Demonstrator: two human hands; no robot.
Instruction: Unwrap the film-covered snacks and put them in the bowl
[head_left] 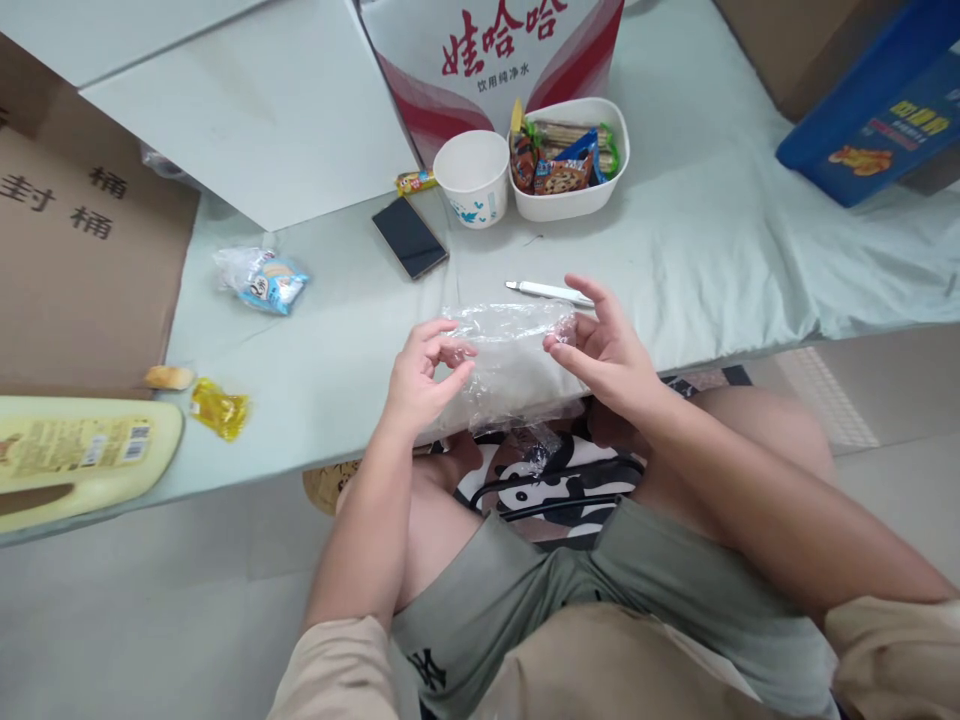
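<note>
A clear, crinkled plastic bag [506, 365] is stretched between my two hands above the table's front edge. My left hand [427, 370] has its fingers curled and its thumb close to them, gripping the bag's left side. On the right side, my right hand [604, 350] holds the plastic near its thumb, with the index finger raised away. Part of the bag hangs below the edge over my lap. Just behind the bag lies a white utility knife [544, 290], its right end hidden by my right hand.
Behind are a phone [410, 237], a paper cup [472, 180] and a white bowl of wrapped snacks [574, 205]. Leftward lie a blue snack packet [274, 285], a yellow wrapper [219, 408] and a pale yellow bottle [90, 455]. Cardboard boxes [82, 290] and a blue container [877, 130] flank the table.
</note>
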